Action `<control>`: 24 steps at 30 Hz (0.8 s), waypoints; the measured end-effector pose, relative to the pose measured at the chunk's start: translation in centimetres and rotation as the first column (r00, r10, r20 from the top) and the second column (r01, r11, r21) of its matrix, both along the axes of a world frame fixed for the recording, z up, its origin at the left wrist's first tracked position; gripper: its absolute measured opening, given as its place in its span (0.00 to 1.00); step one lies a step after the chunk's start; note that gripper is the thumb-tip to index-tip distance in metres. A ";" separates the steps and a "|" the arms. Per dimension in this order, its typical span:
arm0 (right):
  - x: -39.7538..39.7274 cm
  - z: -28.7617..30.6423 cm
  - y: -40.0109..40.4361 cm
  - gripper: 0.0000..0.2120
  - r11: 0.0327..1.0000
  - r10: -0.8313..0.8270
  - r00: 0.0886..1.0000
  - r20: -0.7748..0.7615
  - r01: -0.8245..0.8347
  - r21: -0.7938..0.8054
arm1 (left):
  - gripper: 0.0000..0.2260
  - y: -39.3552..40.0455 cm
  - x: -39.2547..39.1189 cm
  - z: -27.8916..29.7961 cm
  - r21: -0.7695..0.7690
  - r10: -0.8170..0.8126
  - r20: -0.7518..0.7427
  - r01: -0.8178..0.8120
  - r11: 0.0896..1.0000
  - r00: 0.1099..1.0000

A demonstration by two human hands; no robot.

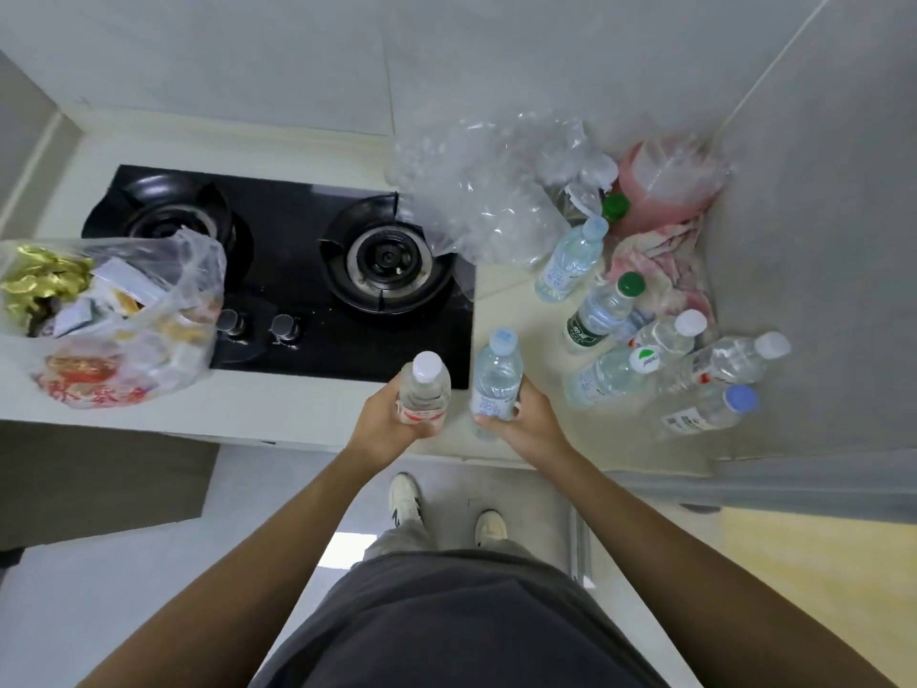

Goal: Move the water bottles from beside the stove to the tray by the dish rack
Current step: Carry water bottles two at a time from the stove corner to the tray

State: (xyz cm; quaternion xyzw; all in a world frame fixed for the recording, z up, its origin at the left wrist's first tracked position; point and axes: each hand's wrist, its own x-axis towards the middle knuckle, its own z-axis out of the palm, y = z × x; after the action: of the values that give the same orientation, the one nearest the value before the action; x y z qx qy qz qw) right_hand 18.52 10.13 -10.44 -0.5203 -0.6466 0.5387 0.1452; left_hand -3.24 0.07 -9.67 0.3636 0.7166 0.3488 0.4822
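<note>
My left hand (384, 414) grips a clear water bottle with a white cap and red label (424, 392), held upright over the counter's front edge. My right hand (528, 422) grips a second water bottle with a pale blue cap (496, 377), also upright. Both sit just in front of the black gas stove (307, 285). Several more water bottles (645, 350) stand and lean on the counter to the right of the stove, with white, green and blue caps. The tray and the dish rack are out of view.
Crumpled clear plastic wrap (496, 191) lies behind the bottles. A pink container (665, 181) and a pink-white cloth (660, 270) fill the corner by the wall. A full plastic bag of packets (109, 315) sits on the stove's left. My feet stand on the floor below.
</note>
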 end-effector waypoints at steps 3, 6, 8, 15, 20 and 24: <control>-1.8 2.5 0.8 0.31 0.997 0.071 0.994 -0.079 -0.073 -0.031 | 0.23 -2.3 -1.8 2.1 0.038 0.085 0.067 -0.088 0.995 0.994; -4.9 5.2 1.5 0.32 0.975 0.206 0.964 -0.170 -0.217 -0.052 | 0.28 -4.9 -2.8 5.2 0.113 0.236 0.095 -0.246 0.963 0.967; -7.4 7.4 1.3 0.33 0.950 0.291 0.926 -0.238 -0.310 -0.046 | 0.31 -7.0 -3.4 7.6 0.169 0.338 0.113 -0.354 0.920 0.934; -17.7 13.6 -4.7 0.33 0.826 0.514 0.748 -0.420 -0.564 0.005 | 0.31 -17.0 -5.4 14.9 0.296 0.647 0.162 -0.663 0.688 0.745; -25.0 17.7 -13.2 0.31 0.677 0.654 0.561 -0.508 -0.734 0.060 | 0.31 -26.4 -7.6 18.6 0.369 0.818 0.151 -0.799 0.475 0.555; -31.4 20.4 -22.4 0.26 0.571 0.712 0.451 -0.538 -0.818 0.070 | 0.27 -35.9 -9.8 20.9 0.409 0.912 0.138 -0.860 0.304 0.387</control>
State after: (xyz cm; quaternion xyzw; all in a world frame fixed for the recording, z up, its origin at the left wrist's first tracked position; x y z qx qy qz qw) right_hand -12.87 -12.25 9.91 -0.0197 -0.6898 0.7237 -0.0019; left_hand -13.04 -35.83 11.26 0.0222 0.7317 0.6770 0.0758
